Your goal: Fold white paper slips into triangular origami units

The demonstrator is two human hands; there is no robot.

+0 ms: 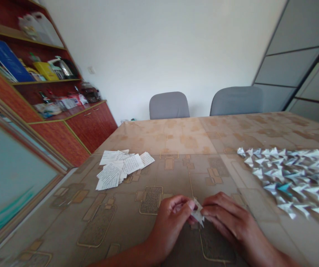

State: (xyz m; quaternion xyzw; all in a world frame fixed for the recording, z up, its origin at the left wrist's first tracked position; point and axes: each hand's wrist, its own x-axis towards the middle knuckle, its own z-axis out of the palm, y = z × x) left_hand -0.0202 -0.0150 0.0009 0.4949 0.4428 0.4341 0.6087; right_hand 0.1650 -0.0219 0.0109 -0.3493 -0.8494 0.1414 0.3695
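Near the front middle of the table, a small folded piece of printed paper (pixel 197 215) is held between both hands. My left hand (pixel 173 218) is closed, pinching its left side between thumb and fingers. My right hand (pixel 228 218) has its fingertips pressed together on the paper's right edge. Part of the paper is hidden by the fingers. To the left lies a loose pile of printed paper pieces (pixel 120 167). On the right stand several rows of small folded paper figures (pixel 293 174), mostly white, one of them teal (pixel 284 187).
The patterned tablecloth (pixel 173 139) covers a wide table. Two grey chairs (pixel 169 105) stand behind its far edge. At the left is a red-brown shelf cabinet (pixel 92 122) with bottles, a kettle (pixel 64 68) and boxes. Grey panelled doors (pixel 290 52) are at the right.
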